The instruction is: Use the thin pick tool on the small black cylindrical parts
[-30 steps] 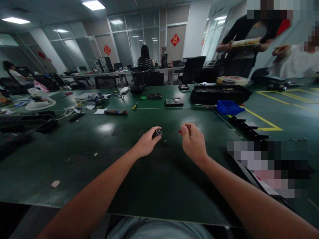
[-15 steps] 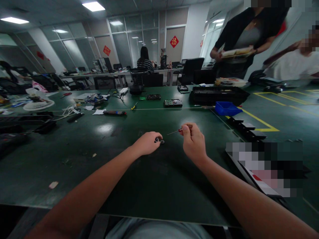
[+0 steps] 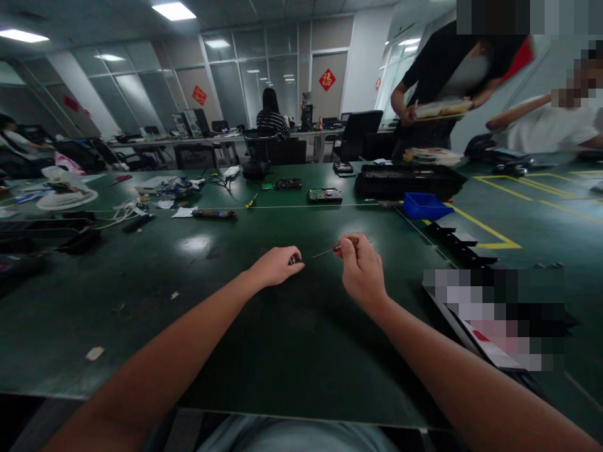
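Observation:
My left hand rests on the green table, its fingers curled round a small dark ring-shaped part of which only an edge shows. My right hand is closed on a small red-handled screwdriver. Its thin shaft points left toward the left hand's fingertips and stops a short way from them. Both hands are raised slightly over the middle of the table.
A blue bin, a black tray, circuit boards and another screwdriver lie further back. Cables and clutter sit at the left. Two people stand at the far right; one sits at a desk behind.
My left hand closed further over the ring-shaped part, so it now shows less. It dipped to the table and rose a little. The person at the right bent lower with a tray.

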`<state>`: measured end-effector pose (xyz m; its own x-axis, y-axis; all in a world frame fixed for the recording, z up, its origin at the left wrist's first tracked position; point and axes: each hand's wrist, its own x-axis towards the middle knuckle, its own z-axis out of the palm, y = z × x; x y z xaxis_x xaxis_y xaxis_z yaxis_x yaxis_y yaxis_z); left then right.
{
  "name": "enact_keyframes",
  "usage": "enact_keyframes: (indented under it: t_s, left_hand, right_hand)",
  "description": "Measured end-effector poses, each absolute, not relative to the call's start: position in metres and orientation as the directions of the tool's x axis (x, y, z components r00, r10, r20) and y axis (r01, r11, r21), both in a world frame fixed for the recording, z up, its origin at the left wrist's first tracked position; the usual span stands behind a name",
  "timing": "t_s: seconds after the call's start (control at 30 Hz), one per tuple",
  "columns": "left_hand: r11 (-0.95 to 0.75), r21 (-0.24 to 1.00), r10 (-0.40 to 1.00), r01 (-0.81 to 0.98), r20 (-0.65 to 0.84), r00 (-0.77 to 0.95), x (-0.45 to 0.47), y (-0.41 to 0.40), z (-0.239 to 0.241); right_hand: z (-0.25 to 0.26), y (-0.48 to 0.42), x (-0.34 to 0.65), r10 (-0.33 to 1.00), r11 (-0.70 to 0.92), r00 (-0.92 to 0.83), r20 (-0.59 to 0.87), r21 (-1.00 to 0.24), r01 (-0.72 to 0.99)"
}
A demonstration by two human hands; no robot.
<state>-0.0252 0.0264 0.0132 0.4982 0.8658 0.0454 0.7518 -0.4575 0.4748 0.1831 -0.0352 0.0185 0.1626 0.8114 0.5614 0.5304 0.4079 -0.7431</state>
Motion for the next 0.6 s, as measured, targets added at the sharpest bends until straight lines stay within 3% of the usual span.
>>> enact_keyframes:
  t_s: [0.13, 0.23, 0.4, 0.6]
  left_hand:
    - [-0.232, 0.792, 0.949, 0.565, 0.056, 0.311, -0.051, 0.031, 0.022]
    - [-0.011, 0.972, 0.991, 0.233, -0.020, 0.132, -0.079, 0.030, 0.031]
    - [0.081, 0.984, 0.982, -0.156, -0.105, -0.154, -0.143, 0.019, 0.048]
    - [0.036, 0.981, 0.828, -0.193, -0.137, -0.544, -0.239, -0.016, 0.066]
  right_hand:
    - [0.018, -0.035, 0.184, 0.816, 0.410, 0.156, 0.556, -0.749, 0.521]
    - [0.018, -0.034, 0.184, 0.822, 0.408, 0.151, 0.549, -0.753, 0.516]
    - [0.016, -0.033, 0.183, 0.819, 0.411, 0.144, 0.555, -0.744, 0.527]
    - [0.016, -0.033, 0.183, 0.824, 0.405, 0.141, 0.549, -0.745, 0.530]
